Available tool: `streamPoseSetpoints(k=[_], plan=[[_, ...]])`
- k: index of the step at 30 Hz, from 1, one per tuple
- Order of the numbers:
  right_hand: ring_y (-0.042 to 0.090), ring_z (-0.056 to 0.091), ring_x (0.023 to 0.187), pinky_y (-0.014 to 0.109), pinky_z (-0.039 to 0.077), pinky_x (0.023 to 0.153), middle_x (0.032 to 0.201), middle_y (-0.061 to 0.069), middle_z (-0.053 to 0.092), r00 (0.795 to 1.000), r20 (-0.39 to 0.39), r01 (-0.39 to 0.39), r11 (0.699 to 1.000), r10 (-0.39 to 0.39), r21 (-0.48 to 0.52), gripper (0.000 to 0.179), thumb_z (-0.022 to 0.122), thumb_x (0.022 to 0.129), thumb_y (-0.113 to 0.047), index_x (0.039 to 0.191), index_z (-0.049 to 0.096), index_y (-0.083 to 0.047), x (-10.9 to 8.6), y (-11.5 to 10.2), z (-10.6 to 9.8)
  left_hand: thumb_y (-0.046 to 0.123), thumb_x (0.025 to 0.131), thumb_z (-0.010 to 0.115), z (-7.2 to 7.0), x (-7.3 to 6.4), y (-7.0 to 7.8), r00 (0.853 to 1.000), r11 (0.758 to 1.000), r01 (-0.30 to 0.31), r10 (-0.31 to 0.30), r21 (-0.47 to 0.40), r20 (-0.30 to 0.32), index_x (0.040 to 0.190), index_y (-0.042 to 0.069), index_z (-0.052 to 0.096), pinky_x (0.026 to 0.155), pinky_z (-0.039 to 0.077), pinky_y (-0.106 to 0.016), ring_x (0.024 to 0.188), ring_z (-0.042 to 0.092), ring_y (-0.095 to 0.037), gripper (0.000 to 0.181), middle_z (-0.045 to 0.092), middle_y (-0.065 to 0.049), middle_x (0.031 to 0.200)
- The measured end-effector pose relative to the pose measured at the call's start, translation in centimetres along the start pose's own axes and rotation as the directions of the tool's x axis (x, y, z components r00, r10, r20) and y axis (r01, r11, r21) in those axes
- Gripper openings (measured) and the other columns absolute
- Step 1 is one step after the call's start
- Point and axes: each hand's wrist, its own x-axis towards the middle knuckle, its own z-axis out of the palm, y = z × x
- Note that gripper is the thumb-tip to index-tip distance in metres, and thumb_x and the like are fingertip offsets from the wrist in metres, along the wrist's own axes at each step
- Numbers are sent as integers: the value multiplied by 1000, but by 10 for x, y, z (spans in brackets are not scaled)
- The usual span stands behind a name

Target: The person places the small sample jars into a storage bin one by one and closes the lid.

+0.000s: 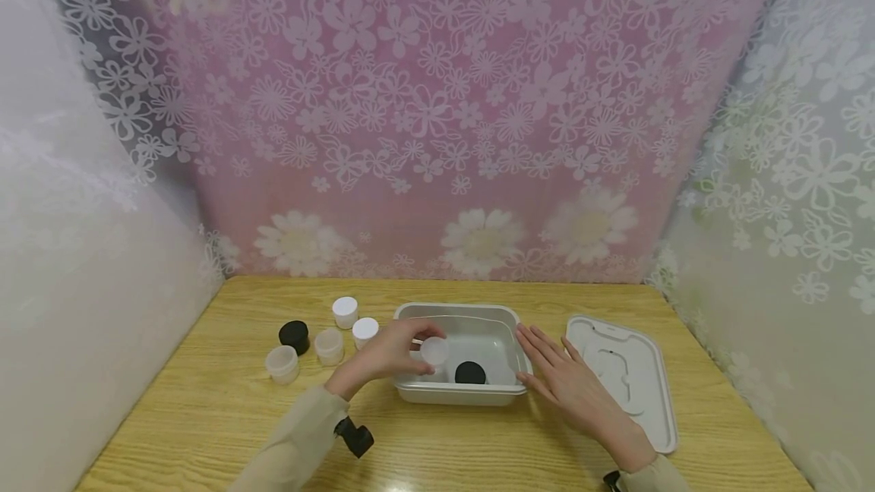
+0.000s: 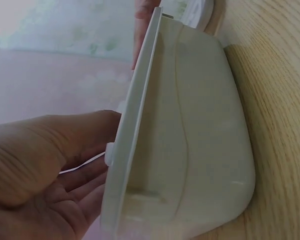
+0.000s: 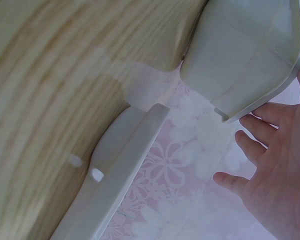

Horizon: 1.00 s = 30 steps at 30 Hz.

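Observation:
My left hand (image 1: 393,349) pinches a small translucent round jar (image 1: 434,352) between thumb and fingers, just inside the left part of a pale grey plastic box (image 1: 461,398). A black-lidded jar (image 1: 470,373) sits in the box near its front wall. My right hand (image 1: 570,386) has its fingers straight, with fingertips at the box's right rim. Seen from the left wrist, the box wall (image 2: 205,125) hides most of the held jar. The right wrist view shows spread fingers of the right hand (image 3: 280,145) at the rim.
Left of the box stand two white-lidded jars, one behind (image 1: 345,312) and one nearer the box (image 1: 365,330), a black-lidded jar (image 1: 294,337), and two translucent jars (image 1: 282,364). The box's lid (image 1: 652,393) lies on the wooden table (image 1: 437,454) at right. Flowered curtains surround the table.

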Motion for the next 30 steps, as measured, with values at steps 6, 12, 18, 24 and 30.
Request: streamPoseSetpoints(k=[6,12,18,24,30], plan=[[28,37,147,62,28,117,161,5,39,1000,3,2,1000,-2,-6,69,58,102,-45,157,39,-8,1,0,0,2,78,86,1,6,6,997,1000,19,-20,11,71,120,6,67,90,59,-28,113,65,-27,46,67,-6,119],[28,37,147,65,29,115,161,5,39,1000,5,4,1000,-4,-8,69,58,101,-45,157,39,-8,0,0,1,-2,78,85,5,9,8,990,999,7,-14,49,142,112,4,67,83,60,-25,108,67,-28,38,68,-8,112],[28,37,147,66,28,115,161,5,38,1000,9,4,1000,-4,-3,68,57,102,-44,157,39,-8,0,1,1,-3,83,81,6,12,10,979,989,-15,-16,148,204,110,6,67,79,59,-23,104,67,-28,31,69,-10,110],[28,37,148,66,29,115,162,5,38,1000,16,0,1000,0,-3,68,56,103,-45,157,38,-8,1,1,0,2,87,78,6,15,10,970,976,-24,-30,217,243,111,8,68,79,57,-24,103,67,-26,27,70,-9,111],[28,37,147,67,30,114,161,6,38,1000,17,4,1000,-4,-2,68,56,102,-44,156,39,-7,1,0,-1,9,91,77,4,18,9,951,982,17,-74,187,301,116,11,70,88,56,-27,108,66,-23,26,70,-4,115]])
